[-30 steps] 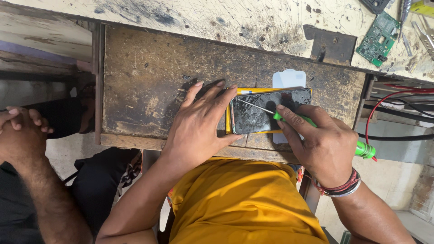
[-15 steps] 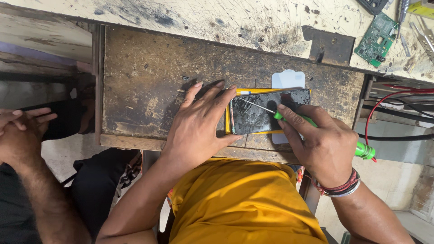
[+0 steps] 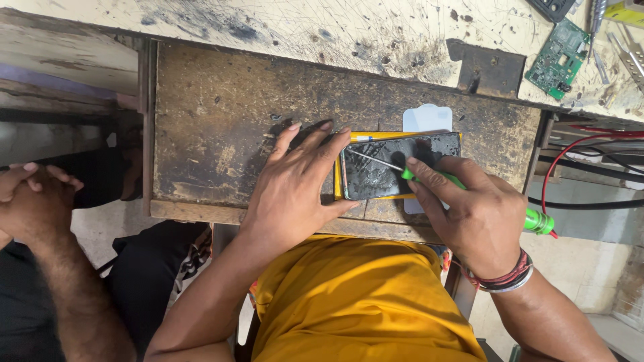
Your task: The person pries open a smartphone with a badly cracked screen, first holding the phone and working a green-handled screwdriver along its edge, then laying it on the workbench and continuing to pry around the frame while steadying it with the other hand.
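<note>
Phone [image 3: 396,171]: dark slab lying flat, its glass face cracked and scuffed, set on a yellow backing [image 3: 376,136] near the front right corner of the wooden bench top [image 3: 221,127].
Left hand [image 3: 295,191]: spread flat, fingers apart, pressing the bench top and the phone's left end.
Right hand [image 3: 473,214]: closed around a green-handled screwdriver [image 3: 469,188], whose thin metal shaft crosses the glass with its tip near the phone's upper left.
White card [image 3: 427,118]: partly tucked beneath the phone's far edge.
Bench edges: front edge just below both hands; right edge beside the phone's right end.
Open room: bare worn wood over the left half and far strip of the bench top.
Surroundings: green circuit board [image 3: 555,60] on the pale counter beyond the far right corner; red and black wires [image 3: 577,151] off the right edge; another person's clasped hands [image 3: 33,201] at the left, well apart.
</note>
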